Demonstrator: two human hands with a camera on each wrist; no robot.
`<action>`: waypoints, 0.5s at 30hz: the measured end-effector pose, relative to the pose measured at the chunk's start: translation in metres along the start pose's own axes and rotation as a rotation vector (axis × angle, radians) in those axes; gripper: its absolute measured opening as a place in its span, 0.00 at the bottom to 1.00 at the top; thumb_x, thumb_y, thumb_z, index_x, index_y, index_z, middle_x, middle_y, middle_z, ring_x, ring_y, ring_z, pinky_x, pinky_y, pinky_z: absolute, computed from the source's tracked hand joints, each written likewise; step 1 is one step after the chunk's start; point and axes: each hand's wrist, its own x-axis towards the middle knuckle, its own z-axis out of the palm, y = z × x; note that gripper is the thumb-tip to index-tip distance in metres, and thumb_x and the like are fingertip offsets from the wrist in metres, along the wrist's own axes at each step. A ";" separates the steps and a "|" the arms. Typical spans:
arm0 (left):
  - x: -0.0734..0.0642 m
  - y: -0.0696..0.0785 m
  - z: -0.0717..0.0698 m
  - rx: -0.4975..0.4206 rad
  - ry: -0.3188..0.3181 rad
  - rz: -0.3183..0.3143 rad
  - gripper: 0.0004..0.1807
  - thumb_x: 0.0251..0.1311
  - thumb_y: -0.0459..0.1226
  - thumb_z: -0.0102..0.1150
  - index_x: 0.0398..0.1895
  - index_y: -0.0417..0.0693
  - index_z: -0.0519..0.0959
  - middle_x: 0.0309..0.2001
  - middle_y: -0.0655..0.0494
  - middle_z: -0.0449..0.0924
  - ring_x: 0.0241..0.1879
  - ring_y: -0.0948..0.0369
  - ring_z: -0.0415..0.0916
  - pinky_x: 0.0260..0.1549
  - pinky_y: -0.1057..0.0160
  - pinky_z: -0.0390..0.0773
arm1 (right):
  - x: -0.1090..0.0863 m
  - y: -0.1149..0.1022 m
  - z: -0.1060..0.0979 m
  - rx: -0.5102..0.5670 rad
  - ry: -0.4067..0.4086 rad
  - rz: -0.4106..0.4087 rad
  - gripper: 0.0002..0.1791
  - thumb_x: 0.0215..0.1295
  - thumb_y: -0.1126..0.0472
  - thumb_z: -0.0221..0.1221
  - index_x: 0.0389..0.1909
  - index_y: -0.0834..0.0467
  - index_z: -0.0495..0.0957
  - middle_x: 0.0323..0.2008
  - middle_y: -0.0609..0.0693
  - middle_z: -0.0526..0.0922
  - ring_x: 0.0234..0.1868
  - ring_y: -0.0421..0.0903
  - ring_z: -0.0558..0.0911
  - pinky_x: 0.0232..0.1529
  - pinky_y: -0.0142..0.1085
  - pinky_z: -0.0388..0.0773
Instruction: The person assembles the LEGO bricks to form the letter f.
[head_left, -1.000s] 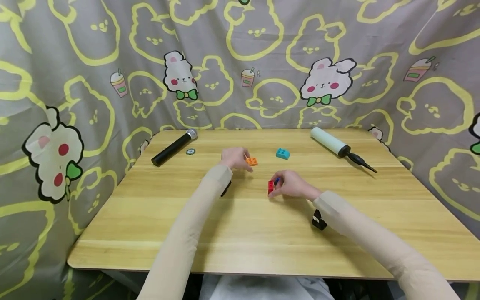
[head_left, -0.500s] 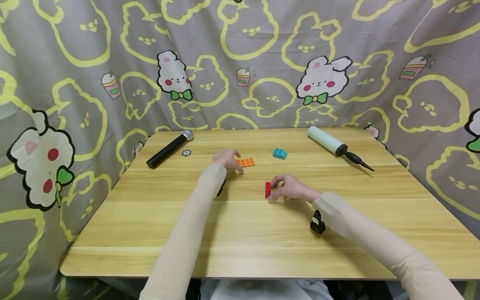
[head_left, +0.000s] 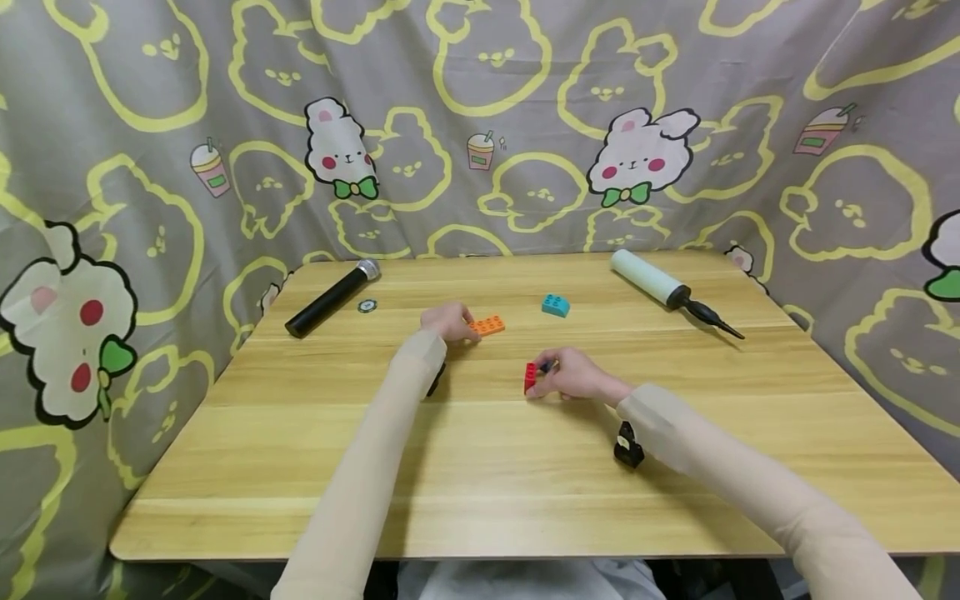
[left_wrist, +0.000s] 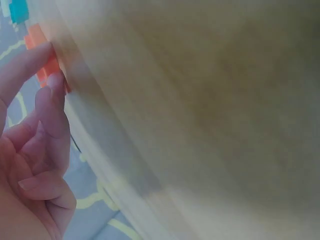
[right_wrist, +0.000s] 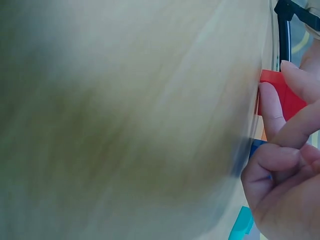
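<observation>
My left hand (head_left: 447,322) is at the near-left end of an orange building brick (head_left: 489,325) with two rows of studs, which lies flat on the table. In the left wrist view, a finger and the thumb pinch this orange brick (left_wrist: 48,62). My right hand (head_left: 572,375) pinches a red building brick (head_left: 530,377) between thumb and fingers, studs facing up. A dark blue brick (head_left: 550,366) sits just behind the red one, mostly hidden by the fingers; in the right wrist view, a strip of the blue brick (right_wrist: 256,146) shows beside the curled fingers.
A teal brick (head_left: 556,305) lies farther back on the wooden table (head_left: 300,467). At the back left are a black microphone (head_left: 330,300) and a small round chip (head_left: 367,306). A pale hand pump (head_left: 648,279) with a black nozzle lies back right. Patterned curtain surrounds the table.
The left fingers, spread around the orange brick half a second ago, have drawn in on its end. The right hand keeps hold of the red brick. The head view has shifted slightly.
</observation>
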 end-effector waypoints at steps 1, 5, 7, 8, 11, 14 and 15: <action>-0.001 -0.001 -0.001 -0.003 0.006 0.002 0.20 0.53 0.52 0.67 0.47 0.56 0.80 0.27 0.58 0.82 0.29 0.62 0.75 0.38 0.59 0.69 | 0.001 -0.001 0.001 0.004 0.000 0.000 0.33 0.50 0.56 0.72 0.56 0.65 0.73 0.25 0.50 0.85 0.11 0.38 0.66 0.17 0.30 0.66; -0.003 -0.004 -0.003 -0.019 0.054 0.034 0.19 0.49 0.54 0.68 0.43 0.58 0.82 0.29 0.61 0.83 0.31 0.61 0.75 0.38 0.58 0.67 | 0.002 -0.006 0.002 0.005 0.003 -0.003 0.34 0.50 0.57 0.72 0.57 0.65 0.72 0.25 0.50 0.85 0.11 0.38 0.67 0.16 0.30 0.66; -0.004 -0.003 -0.004 -0.022 0.082 0.050 0.21 0.46 0.55 0.69 0.43 0.59 0.82 0.36 0.61 0.83 0.36 0.60 0.75 0.40 0.56 0.66 | 0.003 -0.007 0.002 -0.001 0.008 0.002 0.33 0.50 0.57 0.72 0.56 0.65 0.72 0.24 0.50 0.85 0.11 0.38 0.66 0.16 0.30 0.65; -0.005 -0.003 -0.005 -0.018 0.097 0.056 0.21 0.45 0.55 0.69 0.43 0.60 0.82 0.39 0.62 0.83 0.38 0.59 0.75 0.41 0.55 0.66 | 0.003 -0.007 0.003 -0.005 0.007 0.003 0.33 0.50 0.57 0.72 0.56 0.65 0.72 0.23 0.50 0.85 0.11 0.38 0.66 0.16 0.30 0.65; -0.011 0.000 -0.008 -0.019 0.136 0.075 0.23 0.43 0.56 0.70 0.44 0.61 0.83 0.43 0.64 0.82 0.40 0.59 0.75 0.40 0.56 0.66 | 0.004 -0.007 0.003 -0.024 0.006 0.006 0.32 0.50 0.57 0.71 0.55 0.64 0.73 0.23 0.49 0.83 0.11 0.37 0.66 0.16 0.30 0.65; -0.022 0.003 -0.013 -0.018 0.174 0.120 0.23 0.44 0.56 0.69 0.45 0.62 0.83 0.39 0.67 0.84 0.37 0.62 0.76 0.35 0.60 0.67 | 0.005 -0.004 0.005 -0.029 0.005 0.008 0.32 0.50 0.58 0.71 0.56 0.64 0.73 0.22 0.49 0.82 0.11 0.37 0.66 0.16 0.29 0.65; -0.026 0.005 -0.014 -0.019 0.184 0.140 0.23 0.45 0.56 0.69 0.45 0.62 0.83 0.38 0.68 0.84 0.36 0.63 0.77 0.33 0.61 0.67 | 0.005 -0.003 0.006 -0.030 0.008 0.010 0.32 0.50 0.58 0.72 0.55 0.64 0.73 0.21 0.48 0.82 0.11 0.37 0.66 0.16 0.29 0.65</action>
